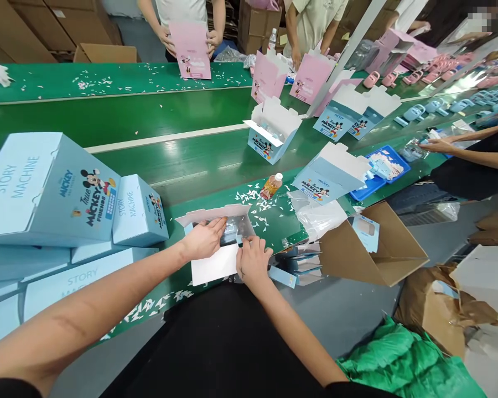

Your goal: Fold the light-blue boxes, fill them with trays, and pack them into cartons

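Right in front of me, an open carton (213,269) sits at the bench edge with its white flaps folded out. Clear plastic packaging (232,228) shows inside it; what the plastic encloses is hard to make out. My left hand (206,239) reaches over the opening, its fingers stretched out flat on the contents. At the carton's near right corner, my right hand (253,258) has its fingers curled around the edge, beside a small blue piece. Part of the carton is hidden under both hands.
Closed blue story machine boxes (45,188) are stacked at left. A drink bottle (271,186) stands among paper scraps. Open blue box (330,171), blue tray (384,166) and large cardboard carton (373,243) lie rightward. Co-workers handle pink boxes (191,50) across the green conveyor (170,116).
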`<state>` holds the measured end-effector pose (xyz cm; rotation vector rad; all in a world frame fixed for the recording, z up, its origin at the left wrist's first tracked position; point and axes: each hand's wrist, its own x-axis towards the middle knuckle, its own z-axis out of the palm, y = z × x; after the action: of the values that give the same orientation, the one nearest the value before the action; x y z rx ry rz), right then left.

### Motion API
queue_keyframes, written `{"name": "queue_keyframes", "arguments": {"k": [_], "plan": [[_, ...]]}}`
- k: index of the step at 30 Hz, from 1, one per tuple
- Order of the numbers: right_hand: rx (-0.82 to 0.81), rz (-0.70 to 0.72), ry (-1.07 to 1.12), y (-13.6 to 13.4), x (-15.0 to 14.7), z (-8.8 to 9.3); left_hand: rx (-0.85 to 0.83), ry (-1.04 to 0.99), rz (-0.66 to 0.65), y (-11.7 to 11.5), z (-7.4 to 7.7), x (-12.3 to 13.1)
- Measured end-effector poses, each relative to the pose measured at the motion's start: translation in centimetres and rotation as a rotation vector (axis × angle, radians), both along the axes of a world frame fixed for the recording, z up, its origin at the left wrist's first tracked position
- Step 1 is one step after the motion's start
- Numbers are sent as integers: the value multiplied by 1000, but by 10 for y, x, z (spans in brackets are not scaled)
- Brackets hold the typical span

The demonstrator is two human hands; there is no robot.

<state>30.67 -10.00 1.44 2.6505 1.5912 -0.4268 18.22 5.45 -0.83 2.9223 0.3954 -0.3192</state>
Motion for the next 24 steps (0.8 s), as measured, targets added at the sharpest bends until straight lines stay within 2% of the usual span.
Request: {"name": "queue_keyframes", "arguments": {"k": [4,9,15,19,24], "plan": [[-46,-46,-4,7,-4,5,-30,-55,57,3,-3,2],[-34,-172,84,15,4,-3,-44,-95,66,1,-4,3],[62,-273,290,6,23,-15,-69,-145,89,4,8,2],[140,-242,463,0,32,-16,-86,-143,67,2,15,3],[223,-51,611,-5,45,-6,-34,-115,44,-9,10,4]]}}
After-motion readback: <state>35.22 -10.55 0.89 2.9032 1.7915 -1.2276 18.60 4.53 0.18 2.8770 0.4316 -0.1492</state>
